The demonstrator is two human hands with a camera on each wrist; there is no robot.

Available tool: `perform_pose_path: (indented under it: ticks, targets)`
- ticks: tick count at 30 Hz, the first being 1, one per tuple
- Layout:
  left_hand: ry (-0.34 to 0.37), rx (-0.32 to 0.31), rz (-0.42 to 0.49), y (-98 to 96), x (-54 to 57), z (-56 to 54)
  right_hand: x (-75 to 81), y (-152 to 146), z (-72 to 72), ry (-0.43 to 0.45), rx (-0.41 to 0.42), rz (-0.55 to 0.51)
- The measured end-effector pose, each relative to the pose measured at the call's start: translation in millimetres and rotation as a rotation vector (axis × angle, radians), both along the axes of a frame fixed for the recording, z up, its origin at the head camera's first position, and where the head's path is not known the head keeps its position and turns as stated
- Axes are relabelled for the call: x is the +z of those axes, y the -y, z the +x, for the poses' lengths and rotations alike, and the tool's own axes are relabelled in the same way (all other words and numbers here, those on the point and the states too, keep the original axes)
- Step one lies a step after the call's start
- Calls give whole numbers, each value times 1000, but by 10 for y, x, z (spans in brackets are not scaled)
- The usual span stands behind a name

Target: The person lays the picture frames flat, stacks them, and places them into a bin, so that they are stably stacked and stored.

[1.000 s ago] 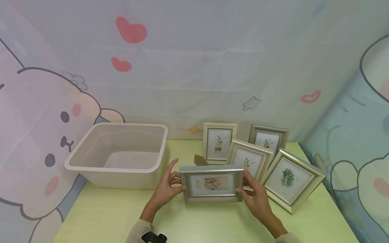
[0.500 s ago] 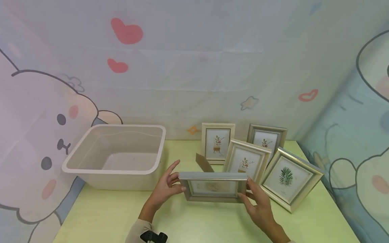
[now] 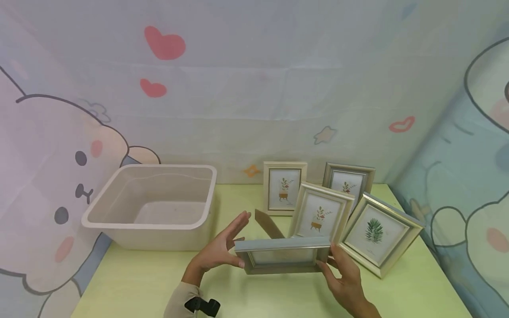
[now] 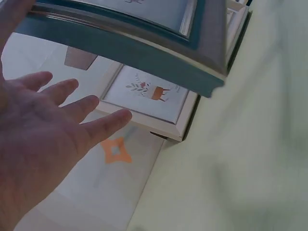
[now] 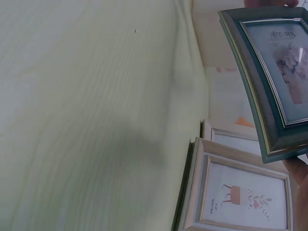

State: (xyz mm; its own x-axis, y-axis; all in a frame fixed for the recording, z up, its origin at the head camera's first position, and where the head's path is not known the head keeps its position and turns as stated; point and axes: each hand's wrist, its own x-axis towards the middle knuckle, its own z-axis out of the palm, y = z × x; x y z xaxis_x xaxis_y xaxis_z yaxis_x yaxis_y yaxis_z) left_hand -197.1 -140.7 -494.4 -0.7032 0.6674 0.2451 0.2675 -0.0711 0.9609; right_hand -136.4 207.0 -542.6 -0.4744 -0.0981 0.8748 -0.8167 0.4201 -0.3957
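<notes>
Frame [image 3: 283,257] tilted, gripped by right hand [image 3: 346,279]; left hand [image 3: 218,252] alongside.

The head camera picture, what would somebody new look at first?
Probably the silvery picture frame low in the middle, held at one end by the right hand, with the left hand spread beside its other end. Then perhaps the big beige bin on the left, and the large red heart printed high above it.
</notes>
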Motion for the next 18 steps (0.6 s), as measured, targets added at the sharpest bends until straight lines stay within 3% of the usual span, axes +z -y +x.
perform_pose_path:
  ticks: [3, 7, 18]
  targets:
    - [-80, -53, 12, -42, 28, -35, 16, 20, 3, 1, 15, 0]
    - [-137, -66, 27, -67, 37, -51, 16, 53, 0, -23, 20, -10]
    - [-139, -98, 31, -53, 83, -73, 84, 72, -22, -58, 16, -5]
